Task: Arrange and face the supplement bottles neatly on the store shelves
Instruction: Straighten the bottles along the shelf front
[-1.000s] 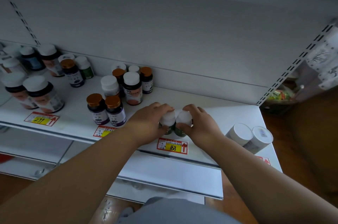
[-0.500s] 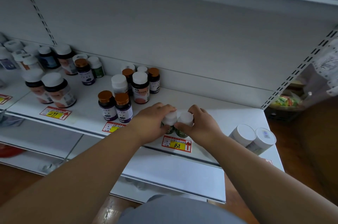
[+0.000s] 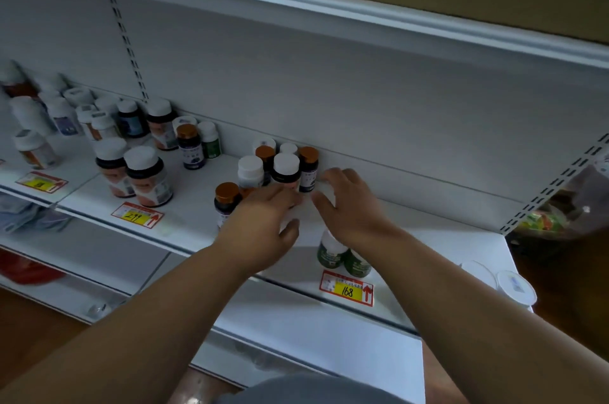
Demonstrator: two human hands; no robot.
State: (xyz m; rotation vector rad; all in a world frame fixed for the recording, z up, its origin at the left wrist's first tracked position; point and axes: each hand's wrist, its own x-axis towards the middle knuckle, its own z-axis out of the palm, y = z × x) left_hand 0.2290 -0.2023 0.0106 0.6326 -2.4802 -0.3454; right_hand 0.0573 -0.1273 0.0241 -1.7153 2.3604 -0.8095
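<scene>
Two green-labelled bottles (image 3: 342, 255) upright at the front edge of the shelf (image 3: 428, 238), side by side and touching, long axes vertical, white caps up, labels facing forward just behind the 168 price tag (image 3: 346, 288). Beyond them both hands reaching toward the cluster of bottles (image 3: 280, 169) at the back panel — left hand (image 3: 263, 222) with fingers loosely curled, right hand (image 3: 349, 202) spread, fingers straight, holding nothing. Whether the left hand grips anything — cannot tell, blurred.
</scene>
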